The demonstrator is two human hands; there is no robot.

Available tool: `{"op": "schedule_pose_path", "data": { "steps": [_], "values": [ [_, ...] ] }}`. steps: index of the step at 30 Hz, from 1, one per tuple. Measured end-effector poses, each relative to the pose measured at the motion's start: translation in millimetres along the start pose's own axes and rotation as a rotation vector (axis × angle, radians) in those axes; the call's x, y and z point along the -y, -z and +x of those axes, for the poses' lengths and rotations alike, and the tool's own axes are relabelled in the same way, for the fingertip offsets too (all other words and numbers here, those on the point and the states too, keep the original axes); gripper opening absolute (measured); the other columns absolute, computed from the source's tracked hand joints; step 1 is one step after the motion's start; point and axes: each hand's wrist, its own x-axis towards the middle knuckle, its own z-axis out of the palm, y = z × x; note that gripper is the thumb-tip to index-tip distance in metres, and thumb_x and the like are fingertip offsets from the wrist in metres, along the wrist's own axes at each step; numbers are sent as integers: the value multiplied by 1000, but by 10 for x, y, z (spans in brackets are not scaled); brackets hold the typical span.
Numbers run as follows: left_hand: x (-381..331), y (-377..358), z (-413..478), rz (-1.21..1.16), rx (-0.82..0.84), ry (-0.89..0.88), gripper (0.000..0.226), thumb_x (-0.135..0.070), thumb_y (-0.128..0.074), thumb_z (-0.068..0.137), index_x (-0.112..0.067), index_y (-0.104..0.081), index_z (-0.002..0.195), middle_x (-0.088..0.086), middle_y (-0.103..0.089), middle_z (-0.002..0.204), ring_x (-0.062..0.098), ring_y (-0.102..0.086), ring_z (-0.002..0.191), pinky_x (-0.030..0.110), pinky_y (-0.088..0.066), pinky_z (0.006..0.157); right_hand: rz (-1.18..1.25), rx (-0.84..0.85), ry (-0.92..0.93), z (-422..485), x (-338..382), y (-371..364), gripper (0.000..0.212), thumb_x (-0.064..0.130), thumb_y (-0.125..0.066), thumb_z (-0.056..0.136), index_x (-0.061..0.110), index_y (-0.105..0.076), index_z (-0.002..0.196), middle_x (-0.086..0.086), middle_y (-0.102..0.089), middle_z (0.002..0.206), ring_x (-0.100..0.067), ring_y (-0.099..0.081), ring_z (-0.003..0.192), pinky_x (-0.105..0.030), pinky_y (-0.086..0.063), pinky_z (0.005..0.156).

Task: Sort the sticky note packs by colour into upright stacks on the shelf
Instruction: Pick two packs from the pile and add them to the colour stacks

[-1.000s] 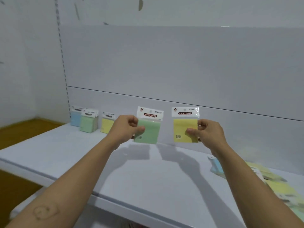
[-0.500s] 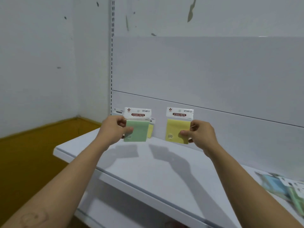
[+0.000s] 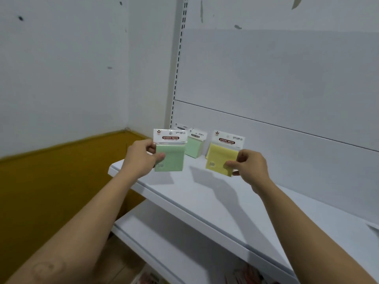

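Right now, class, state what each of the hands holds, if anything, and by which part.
The left hand pinches the green pack by its left edge; the right hand pinches the yellow pack by its lower right corner.

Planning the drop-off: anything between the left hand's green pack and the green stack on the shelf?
Nothing visible. The green pack, pinched by the left hand, is in front and left of the green stack, with only bare shelf between. The yellow pack in the right hand is right of the stack, off that path.
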Motion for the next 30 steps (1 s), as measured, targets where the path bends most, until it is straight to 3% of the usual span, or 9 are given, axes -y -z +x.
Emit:
{"op": "schedule_pose_path", "data": {
  "steps": [5,9,13,15,18,24,30],
  "values": [
    [175,-92,14,26,27,27,16,-10,-75,79,-22,-65,85,-2,-68,88,23,-68,85,45,-59,76,0,13,-23,72,-181,-166,24,-2,-79,71,5,-56,65,-6,-56,68,-27,-67,68,-28,-58,55],
    [296,-251,124,48,47,53,15,-11,-75,80,-22,-65,85,1,-69,90,24,-68,84,44,-59,76,0,35,-39,253,-371,-307,17,-1,-78,72,-3,-62,76,-19,-62,78,-36,-70,78,-40,-60,64],
    [362,-455,306,63,71,78,13,-12,-74,81,-19,-66,88,2,-69,94,23,-68,86,43,-59,75,2,48,-63,465,-574,-419,15,-2,-77,71,-1,-63,77,-19,-64,80,-37,-69,81,-38,-60,63],
    [354,-566,418,74,92,75,12,-12,-74,80,-18,-67,87,2,-70,92,23,-68,84,43,-59,75,-12,37,-67,580,-670,-442,16,0,-78,71,-3,-64,78,-24,-65,84,-40,-68,81,-44,-60,65],
    [319,-765,608,83,115,79,12,-12,-75,79,-18,-66,83,2,-69,89,25,-69,84,44,-58,76,-20,-1,-82,789,-833,-421,17,3,-78,70,-2,-63,77,-17,-63,75,-39,-66,75,-53,-57,69],
    [300,-1055,953,101,126,64,11,-10,-75,78,-14,-67,84,6,-70,86,30,-69,82,45,-57,76,1,-75,-101,1182,-1015,-337,21,8,-78,70,12,-58,64,0,-55,65,-36,-65,74,-52,-56,71],
    [439,-1139,1244,82,132,69,15,-4,-72,80,-9,-68,93,9,-71,87,28,-69,84,47,-57,79,1,-69,-92,1428,-1108,-524,15,9,-79,71,10,-64,73,-2,-61,71,-35,-66,78,-50,-56,74]
  ]
}}
